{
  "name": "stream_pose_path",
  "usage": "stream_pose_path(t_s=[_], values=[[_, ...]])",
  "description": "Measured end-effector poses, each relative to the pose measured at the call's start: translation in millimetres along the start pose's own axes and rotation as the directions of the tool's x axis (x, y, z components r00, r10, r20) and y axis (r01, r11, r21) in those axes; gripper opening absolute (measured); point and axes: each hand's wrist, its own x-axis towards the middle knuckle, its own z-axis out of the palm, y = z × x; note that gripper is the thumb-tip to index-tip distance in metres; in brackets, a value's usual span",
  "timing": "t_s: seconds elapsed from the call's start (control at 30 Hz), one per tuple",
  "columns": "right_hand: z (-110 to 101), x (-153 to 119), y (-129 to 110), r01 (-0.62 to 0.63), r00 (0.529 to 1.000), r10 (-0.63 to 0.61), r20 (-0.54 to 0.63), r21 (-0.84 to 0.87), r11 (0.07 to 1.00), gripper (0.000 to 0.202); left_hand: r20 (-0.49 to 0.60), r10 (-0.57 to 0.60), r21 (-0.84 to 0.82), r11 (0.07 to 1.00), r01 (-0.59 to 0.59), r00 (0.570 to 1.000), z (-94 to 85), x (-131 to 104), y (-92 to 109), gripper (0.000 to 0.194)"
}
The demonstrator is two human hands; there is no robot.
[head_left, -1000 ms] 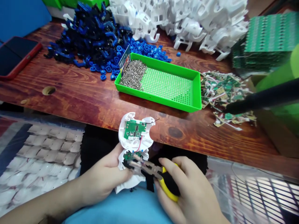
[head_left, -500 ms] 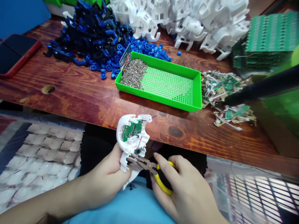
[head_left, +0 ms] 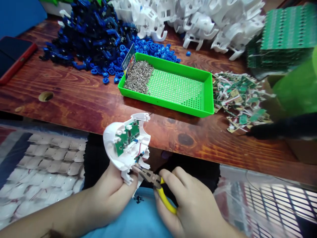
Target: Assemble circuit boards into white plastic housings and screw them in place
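Observation:
My left hand (head_left: 114, 188) is closed around the lower part of a white plastic housing (head_left: 110, 140), tilted above my lap. Inside the housing sits a green circuit board (head_left: 130, 135), with a short red wire beside it. My right hand (head_left: 183, 195) grips yellow-handled pliers (head_left: 152, 178). The pliers' jaws point left and meet the lower edge of the housing, close to my left thumb. What lies between the jaw tips is too small to make out.
A green tray (head_left: 170, 104) of small screws (head_left: 138, 77) stands on the wooden table. Behind it are piles of blue-black parts (head_left: 91, 36), blue rings (head_left: 156, 49) and white housings (head_left: 198, 26). Small boards with wires (head_left: 240, 96), stacked green boards (head_left: 288, 33) and a dark-tipped tool (head_left: 279, 129) are right.
The housing has moved left and turned, showing its rounded side more. My right hand and the pliers have followed slightly left. The dark tool at right has dropped lower.

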Motion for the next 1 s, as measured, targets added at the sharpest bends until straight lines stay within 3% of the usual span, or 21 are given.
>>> stream_pose_path(t_s=[0.17,0.37,0.6,0.87,1.0], values=[[6,-1,0,-0.048,0.998,0.043,0.035,0.151,0.987,0.028,0.013,-0.096,-0.239,0.966,0.096,0.995,1.0,-1,3,0.041],[8,-7,2,-0.069,0.998,0.070,-0.008,0.083,0.994,0.042,0.072,-0.142,-0.427,0.890,0.159,0.987,3.6,4,5,0.044],[7,-12,0,-0.072,0.997,0.070,0.036,0.071,0.995,0.045,0.091,-0.024,-0.335,0.941,0.053,0.996,3.1,9,15,0.039],[6,-8,4,-0.043,0.999,0.041,0.022,0.138,0.989,0.040,0.152,-0.011,-0.289,0.956,0.055,0.988,-2.1,7,10,0.031],[5,-7,10,-0.009,1.000,0.007,0.017,0.077,0.997,0.043,0.194,-0.004,-0.285,0.957,0.061,0.981,-4.7,9,9,0.036]])
